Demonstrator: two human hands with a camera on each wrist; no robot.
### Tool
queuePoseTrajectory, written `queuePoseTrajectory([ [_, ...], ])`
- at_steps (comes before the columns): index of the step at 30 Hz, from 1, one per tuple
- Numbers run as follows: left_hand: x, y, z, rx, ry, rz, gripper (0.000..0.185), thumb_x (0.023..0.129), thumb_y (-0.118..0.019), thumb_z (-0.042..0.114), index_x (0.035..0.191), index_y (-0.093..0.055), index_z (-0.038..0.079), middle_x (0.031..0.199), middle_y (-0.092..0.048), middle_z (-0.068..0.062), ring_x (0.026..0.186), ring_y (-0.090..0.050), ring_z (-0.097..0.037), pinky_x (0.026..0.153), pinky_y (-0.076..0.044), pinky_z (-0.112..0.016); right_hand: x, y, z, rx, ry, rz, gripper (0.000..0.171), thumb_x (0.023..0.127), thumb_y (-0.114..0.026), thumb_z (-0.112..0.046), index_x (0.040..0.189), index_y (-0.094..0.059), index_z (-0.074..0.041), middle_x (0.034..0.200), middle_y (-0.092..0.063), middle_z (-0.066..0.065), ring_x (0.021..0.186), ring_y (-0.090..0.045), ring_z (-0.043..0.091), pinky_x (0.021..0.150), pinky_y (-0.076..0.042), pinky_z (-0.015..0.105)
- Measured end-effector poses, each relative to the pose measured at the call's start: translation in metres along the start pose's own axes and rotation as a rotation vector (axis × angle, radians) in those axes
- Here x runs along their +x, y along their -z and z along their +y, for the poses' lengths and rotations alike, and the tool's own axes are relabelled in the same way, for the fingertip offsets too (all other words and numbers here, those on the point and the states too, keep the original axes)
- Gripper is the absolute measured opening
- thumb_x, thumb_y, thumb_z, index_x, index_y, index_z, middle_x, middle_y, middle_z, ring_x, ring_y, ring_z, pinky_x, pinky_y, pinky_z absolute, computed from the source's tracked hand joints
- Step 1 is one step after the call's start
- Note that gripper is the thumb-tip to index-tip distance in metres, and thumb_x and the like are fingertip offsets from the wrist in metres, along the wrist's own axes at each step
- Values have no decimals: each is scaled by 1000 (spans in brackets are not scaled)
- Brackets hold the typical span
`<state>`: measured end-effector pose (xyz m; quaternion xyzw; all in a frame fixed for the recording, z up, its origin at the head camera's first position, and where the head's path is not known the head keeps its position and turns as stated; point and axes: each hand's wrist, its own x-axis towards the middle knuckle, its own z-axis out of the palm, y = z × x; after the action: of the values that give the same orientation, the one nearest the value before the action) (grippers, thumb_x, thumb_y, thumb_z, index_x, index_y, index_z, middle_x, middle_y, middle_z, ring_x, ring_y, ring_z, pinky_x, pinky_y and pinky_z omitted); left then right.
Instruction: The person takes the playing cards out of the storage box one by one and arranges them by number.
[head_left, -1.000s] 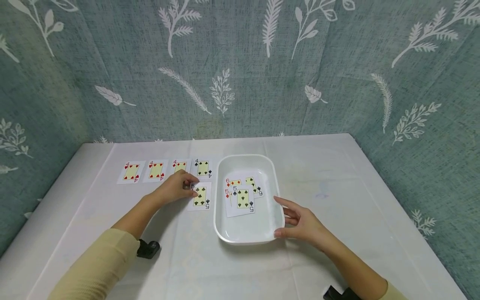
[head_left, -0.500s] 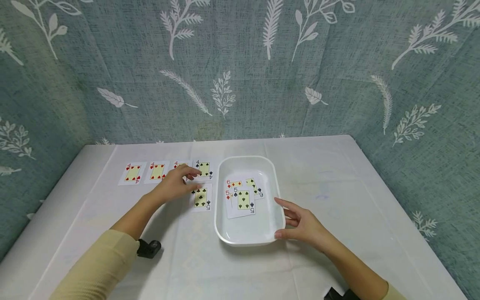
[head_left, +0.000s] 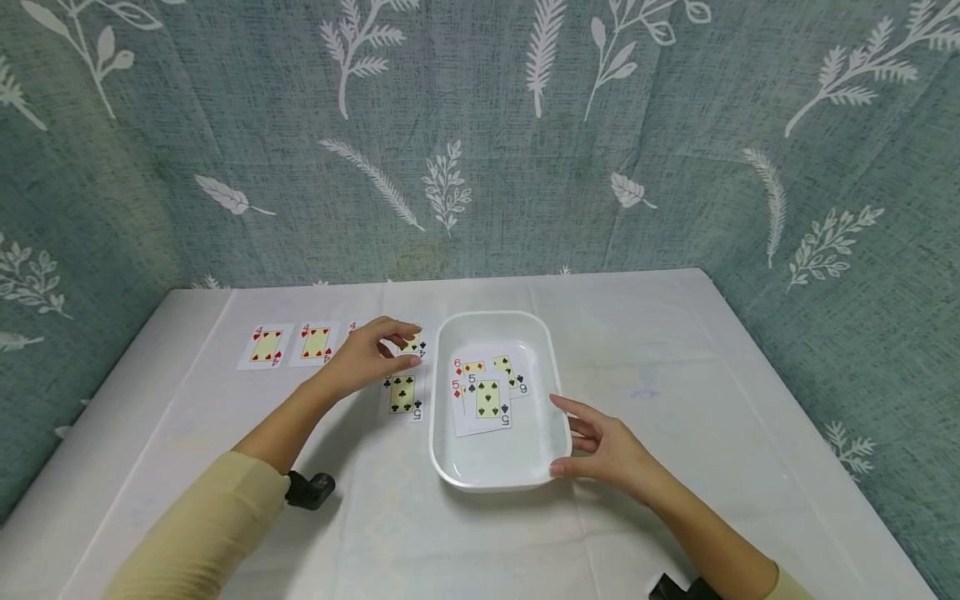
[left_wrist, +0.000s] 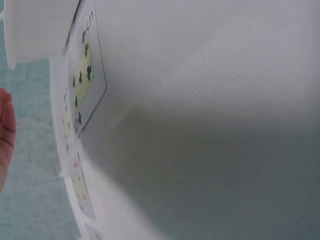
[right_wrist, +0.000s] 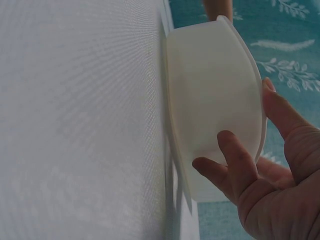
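Observation:
My left hand [head_left: 384, 348] hovers with loosely curled fingers, holding nothing, over the right end of a row of fours [head_left: 264, 346]. It hides most of the third four and part of the four of clubs [head_left: 417, 347]. The five of clubs [head_left: 402, 394] lies face up just below that hand, also in the left wrist view [left_wrist: 86, 75]. My right hand [head_left: 588, 442] rests against the right front corner of the white tray [head_left: 495, 317], thumb at the rim and fingers spread along the outer wall [right_wrist: 210, 100]. In the tray the five of spades [head_left: 487, 398] lies on several other cards.
A white cloth covers the table [head_left: 675, 375], with a leaf-patterned teal curtain [head_left: 480, 133] close behind it and at both sides. Black wrist-camera mounts [head_left: 311, 489] show under both forearms. The cloth right of the tray is bare.
My left hand let go of the five of clubs, rose and moved up and to the right over the fours. The card stays on the table. The right hand and tray barely moved.

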<state>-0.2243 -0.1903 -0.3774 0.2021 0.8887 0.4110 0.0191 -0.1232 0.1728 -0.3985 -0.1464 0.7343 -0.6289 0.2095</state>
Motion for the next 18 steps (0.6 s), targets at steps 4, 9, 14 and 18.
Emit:
queuePoseTrajectory([
  [4, 4, -4, 6, -11, 2, -4, 46, 81, -75, 19, 123, -61, 6, 115, -59, -16, 102, -56, -26, 82, -48, -39, 0, 0, 0, 17, -10, -1, 95, 70, -84, -14, 147, -30, -3, 136, -45, 31, 120, -52, 40, 82, -54, 32],
  [9, 10, -10, 13, -27, -25, -10, 49, 78, -78, 18, 122, -61, 5, 113, -59, -16, 100, -57, -27, 81, -50, -38, 0, 0, 0, 19, -19, -1, 95, 69, -84, -14, 147, -30, -3, 136, -45, 30, 120, -52, 39, 82, -54, 32],
  [14, 18, -17, 20, -56, -65, -31, 51, 76, -80, 16, 122, -62, 4, 112, -59, -15, 100, -57, -30, 80, -51, -38, 0, 0, 1, 22, -15, -2, 95, 69, -84, -14, 147, -30, -2, 136, -45, 31, 120, -52, 39, 82, -54, 31],
  [18, 24, -22, 28, -71, -89, -63, 51, 76, -80, 14, 122, -62, 3, 113, -58, -17, 101, -56, -33, 80, -50, -37, 0, 0, 1, 12, -11, 0, 95, 69, -84, -14, 147, -30, -2, 136, -45, 31, 120, -52, 39, 82, -54, 31],
])
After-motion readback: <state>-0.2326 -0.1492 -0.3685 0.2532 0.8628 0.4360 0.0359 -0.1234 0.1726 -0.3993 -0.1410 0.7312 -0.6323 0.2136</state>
